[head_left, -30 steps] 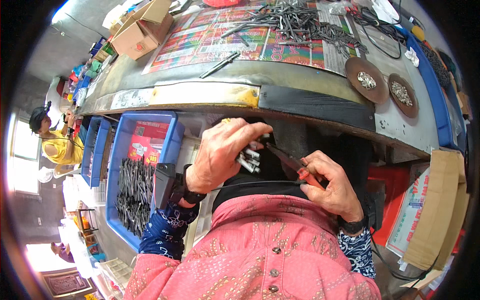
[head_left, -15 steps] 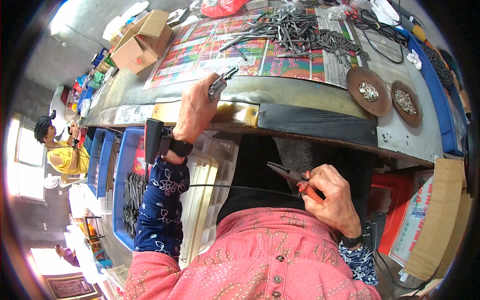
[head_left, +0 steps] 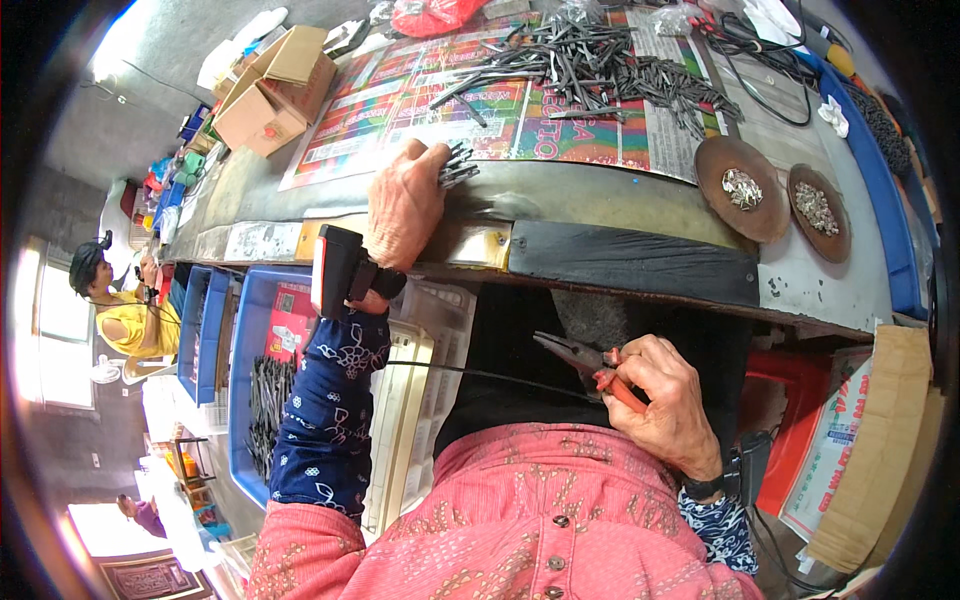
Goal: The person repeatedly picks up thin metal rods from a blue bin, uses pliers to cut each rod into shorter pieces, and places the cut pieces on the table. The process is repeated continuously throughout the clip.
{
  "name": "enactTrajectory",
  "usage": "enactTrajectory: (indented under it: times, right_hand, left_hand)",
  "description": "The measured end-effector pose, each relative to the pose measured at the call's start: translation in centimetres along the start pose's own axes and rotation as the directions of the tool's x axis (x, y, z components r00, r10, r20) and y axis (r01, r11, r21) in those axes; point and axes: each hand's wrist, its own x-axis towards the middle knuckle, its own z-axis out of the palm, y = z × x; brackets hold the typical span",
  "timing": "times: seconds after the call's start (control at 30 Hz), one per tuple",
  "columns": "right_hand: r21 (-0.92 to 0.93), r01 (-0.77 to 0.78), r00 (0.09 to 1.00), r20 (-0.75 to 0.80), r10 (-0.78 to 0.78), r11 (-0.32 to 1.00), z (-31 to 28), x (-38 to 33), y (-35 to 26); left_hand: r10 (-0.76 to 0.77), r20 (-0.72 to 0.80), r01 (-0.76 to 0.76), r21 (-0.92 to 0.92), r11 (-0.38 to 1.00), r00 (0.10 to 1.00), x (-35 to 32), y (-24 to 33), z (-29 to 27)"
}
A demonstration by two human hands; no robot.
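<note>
My left hand (head_left: 408, 200), just above the near edge of the table, is closed around a small bundle of dark strips (head_left: 459, 167) whose ends stick out to the right. Its back faces up, so the gripped part of the bundle is hidden. Lower, over my lap, my right hand (head_left: 662, 398) grips a pair of pliers (head_left: 572, 352) by the red handles. The metal jaws point left, apart from the bundle. A loose pile of the same kind of dark strips (head_left: 590, 70) lies on the colourful printed sheet (head_left: 400, 110) at the far side.
Two brown dishes (head_left: 715, 205) (head_left: 823, 247) with small silvery pieces stand at the right of the table. Beside them runs a blue tray (head_left: 905, 275). Left of my legs is a blue crate (head_left: 243, 360) with dark strips. A cardboard box (head_left: 265, 115) stands far left; a person in yellow (head_left: 150, 325) sits beyond.
My left hand has turned and shifted slightly right, so the bundle now points right rather than up and away. My right hand and the pliers have hardly moved.
</note>
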Motion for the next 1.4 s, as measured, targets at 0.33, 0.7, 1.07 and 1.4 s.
enactTrajectory:
  times: [0.33,0.7,1.07,1.4]
  right_hand:
    - [-0.001,0.028,0.999,-0.031,-0.028,1.000,0.1,0.3,-0.5]
    - [-0.136,0.101,0.962,-0.239,-0.131,0.986,-1.6,0.7,-3.1]
    - [-0.420,0.186,0.934,-0.205,-0.292,0.888,-2.1,0.2,-5.4]
    - [-0.467,0.204,0.933,-0.174,-0.316,0.861,-2.0,-0.4,-5.7]
  left_hand:
    - [0.054,-0.057,-0.056,-0.030,0.998,0.997,-0.2,0.1,0.1]
    - [-0.227,0.350,0.413,-0.833,0.369,0.909,-6.4,8.1,-6.9]
    - [-0.028,0.604,0.535,-0.726,-0.431,0.797,-10.9,10.5,-8.2]
    - [0.008,0.636,0.541,-0.650,-0.534,0.772,-11.6,10.6,-9.0]
